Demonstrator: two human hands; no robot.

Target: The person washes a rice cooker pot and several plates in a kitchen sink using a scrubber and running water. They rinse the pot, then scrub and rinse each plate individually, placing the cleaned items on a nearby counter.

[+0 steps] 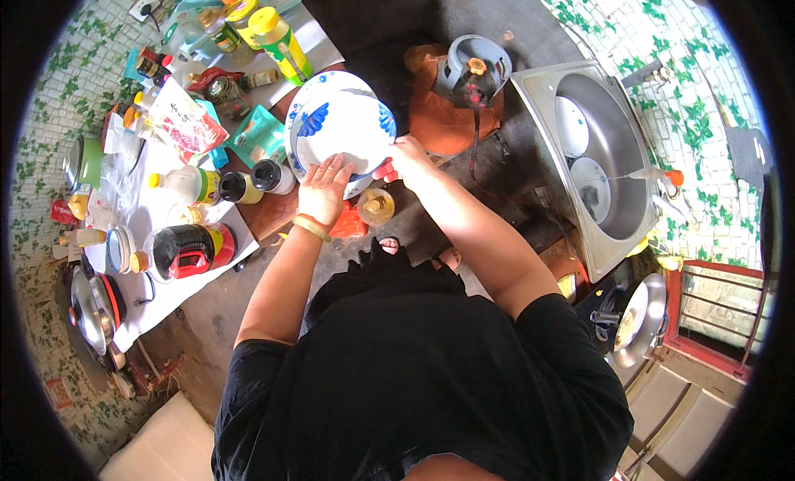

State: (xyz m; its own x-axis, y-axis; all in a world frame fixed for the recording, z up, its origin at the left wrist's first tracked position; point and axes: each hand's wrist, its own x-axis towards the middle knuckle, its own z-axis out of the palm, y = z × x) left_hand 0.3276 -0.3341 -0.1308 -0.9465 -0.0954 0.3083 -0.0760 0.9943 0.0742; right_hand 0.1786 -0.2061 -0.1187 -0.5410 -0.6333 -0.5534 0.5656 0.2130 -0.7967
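My right hand (407,160) grips the right rim of a white plate with blue patterns (345,130), thumb on top and fingers curled at the edge. My left hand (325,186) lies with its fingers spread on the plate's near part; a pale bangle is on that wrist. Beneath and beyond this plate, more white dishware with blue patterning (329,80) shows, at the right corner of the table. How many dishes are there I cannot tell. Two dark-lidded jars (273,176) stand just left of my left hand.
Bottles and packets crowd the table (248,223) at left. Below the plates is a bottle with a yellowish top (376,206). A gas cylinder (478,68) stands ahead. The steel sink (627,214) at right holds two dishes (571,127); a pan (646,319) sits nearer.
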